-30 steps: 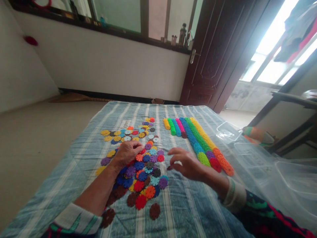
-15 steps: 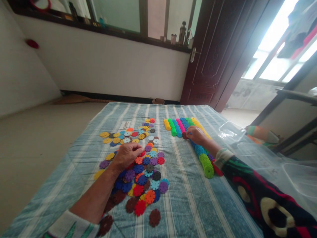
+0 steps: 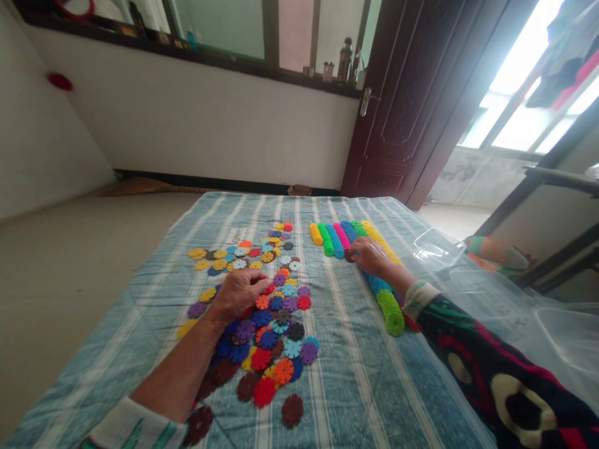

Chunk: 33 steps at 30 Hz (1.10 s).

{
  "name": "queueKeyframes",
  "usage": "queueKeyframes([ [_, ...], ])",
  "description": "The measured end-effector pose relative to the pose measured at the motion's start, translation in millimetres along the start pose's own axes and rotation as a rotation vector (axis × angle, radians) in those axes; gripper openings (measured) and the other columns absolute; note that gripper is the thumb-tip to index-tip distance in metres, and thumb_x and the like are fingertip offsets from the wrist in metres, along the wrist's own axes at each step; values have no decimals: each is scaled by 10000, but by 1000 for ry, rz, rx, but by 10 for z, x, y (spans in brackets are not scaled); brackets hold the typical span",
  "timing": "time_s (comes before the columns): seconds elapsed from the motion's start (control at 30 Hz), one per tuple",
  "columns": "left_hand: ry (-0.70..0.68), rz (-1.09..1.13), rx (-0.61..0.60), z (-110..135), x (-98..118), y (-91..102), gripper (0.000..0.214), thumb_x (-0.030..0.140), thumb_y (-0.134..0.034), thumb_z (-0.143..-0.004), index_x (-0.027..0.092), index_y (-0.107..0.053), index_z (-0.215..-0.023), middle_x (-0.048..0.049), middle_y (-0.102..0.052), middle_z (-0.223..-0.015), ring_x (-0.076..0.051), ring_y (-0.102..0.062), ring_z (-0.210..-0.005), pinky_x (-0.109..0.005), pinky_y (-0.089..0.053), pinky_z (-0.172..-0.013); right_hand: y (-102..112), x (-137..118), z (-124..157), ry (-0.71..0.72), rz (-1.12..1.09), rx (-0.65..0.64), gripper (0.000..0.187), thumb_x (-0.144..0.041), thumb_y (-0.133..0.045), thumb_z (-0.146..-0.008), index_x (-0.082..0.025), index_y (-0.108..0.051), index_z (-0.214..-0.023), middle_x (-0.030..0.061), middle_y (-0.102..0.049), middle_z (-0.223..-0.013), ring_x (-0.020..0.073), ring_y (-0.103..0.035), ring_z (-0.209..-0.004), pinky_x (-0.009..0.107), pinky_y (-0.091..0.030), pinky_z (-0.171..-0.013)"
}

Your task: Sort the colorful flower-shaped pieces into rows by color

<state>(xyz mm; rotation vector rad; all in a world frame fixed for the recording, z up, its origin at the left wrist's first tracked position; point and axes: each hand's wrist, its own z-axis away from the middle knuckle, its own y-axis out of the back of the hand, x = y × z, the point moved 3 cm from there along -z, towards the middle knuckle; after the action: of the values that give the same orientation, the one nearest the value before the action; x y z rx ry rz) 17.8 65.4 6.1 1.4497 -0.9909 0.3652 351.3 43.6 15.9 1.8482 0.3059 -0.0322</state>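
My left hand [image 3: 239, 292] hovers low over a spread pile of notched plastic discs [image 3: 268, 339] in many colours. Its fingers are pinched together beside a red disc, and what lies between them is hidden. Across the cloth, my right hand [image 3: 371, 254] is closed on a brown notched disc [image 3: 349, 255], held at the near end of a row of stacked-disc rolls. These rolls lie side by side: a yellow roll [image 3: 316, 235], a green roll [image 3: 326, 241], a pink roll [image 3: 341, 236] and several others. A lime-green roll [image 3: 391, 313] lies closer to me, below my right wrist.
A blue striped cloth [image 3: 346, 386] covers the table. Clear plastic containers [image 3: 486, 299] stand along the right side. A small card with "love" [image 3: 235, 237] lies behind the discs. Beyond are a brown door [image 3: 397, 93] and a white wall.
My right hand has shifted very slightly to the left with the brown disc. My left hand stays in place over the pile.
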Motion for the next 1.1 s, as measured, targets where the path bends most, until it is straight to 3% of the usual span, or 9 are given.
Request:
queueKeyframes([
  [0.2,8,9,-16,-1,-13,-21,336,492,-590,-678,179,-711,-666,9,-667,-614,-157,-571,-619,-238,-426,-597,37,-447,272,113,-34,-15,81,-126,-651,-834,-182,-707,-848,86,-670,-972,221,-598,-963,340,-449,-865],
  [0.37,15,-13,-22,10,-6,-41,343,482,-573,-689,167,-709,-673,6,-661,-618,-157,-569,-626,-246,-428,-616,58,-1132,747,402,-206,-16,61,-138,-648,-856,-170,-676,-812,102,-662,-1003,218,-607,-956,360,-484,-853],
  [0.5,-6,-8,6,26,34,-31,333,474,-570,-694,172,-708,-672,6,-668,-627,-165,-585,-654,-250,-437,-642,84,-1622,1114,530,-311,-43,109,-240,-646,-893,-175,-666,-808,97,-659,-1027,228,-594,-1026,364,-490,-886],
  [0.63,-20,-9,3,25,36,-22,332,474,-571,-690,174,-711,-667,10,-665,-614,-165,-584,-652,-249,-440,-643,45,-1925,1343,575,-295,-66,214,-385,-662,-888,-182,-666,-823,105,-644,-1062,256,-550,-1117,387,-476,-928],
  [0.8,-23,-6,1,0,9,-18,325,472,-576,-679,176,-707,-653,7,-673,-626,-162,-587,-647,-238,-439,-621,-40,-2061,1447,560,-222,-97,200,-363,-684,-864,-172,-658,-812,115,-632,-1113,280,-509,-1174,408,-467,-952],
  [0.93,-16,-3,-8,-6,6,-16,331,479,-575,-687,178,-708,-664,11,-666,-620,-152,-569,-612,-235,-428,-595,-15,-2081,1446,547,-318,-100,136,-295,-707,-844,-177,-667,-791,98,-645,-1132,253,-518,-1196,369,-459,-998],
  [1.03,-11,0,1,3,15,-3,330,490,-587,-683,183,-700,-644,16,-650,-605,-147,-550,-592,-235,-419,-580,60,-1973,1357,527,-441,-82,108,-231,-704,-843,-188,-668,-750,72,-666,-1107,205,-577,-1122,316,-476,-980],
  [1.1,-5,7,-2,10,25,3,331,497,-597,-677,185,-698,-635,15,-647,-605,-148,-549,-593,-237,-419,-580,120,-1774,1223,477,-478,-40,96,-186,-690,-847,-194,-677,-753,71,-670,-1105,193,-602,-1083,313,-492,-947],
])
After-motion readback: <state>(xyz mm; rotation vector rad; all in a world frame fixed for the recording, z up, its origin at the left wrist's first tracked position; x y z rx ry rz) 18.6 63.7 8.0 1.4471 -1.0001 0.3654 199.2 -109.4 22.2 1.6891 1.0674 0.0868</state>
